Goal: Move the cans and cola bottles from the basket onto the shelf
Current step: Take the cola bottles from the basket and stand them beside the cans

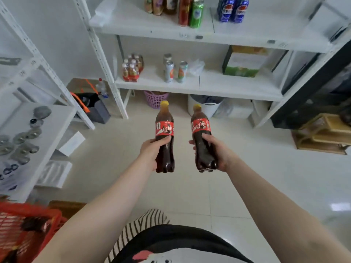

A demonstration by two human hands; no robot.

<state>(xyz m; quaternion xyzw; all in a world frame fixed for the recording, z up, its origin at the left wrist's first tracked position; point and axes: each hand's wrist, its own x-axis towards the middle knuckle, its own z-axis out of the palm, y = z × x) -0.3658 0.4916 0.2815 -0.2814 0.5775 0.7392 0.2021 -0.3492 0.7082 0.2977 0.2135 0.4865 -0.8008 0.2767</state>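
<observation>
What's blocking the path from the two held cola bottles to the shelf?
Nothing visible. The left hand and right hand hold the cola bottles over bare floor in front of the shelf, whose near board has free space.

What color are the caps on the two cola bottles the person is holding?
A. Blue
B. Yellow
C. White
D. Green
B: the cola bottle in the left hand and the one in the right hand each show a yellow cap at the top.
</observation>
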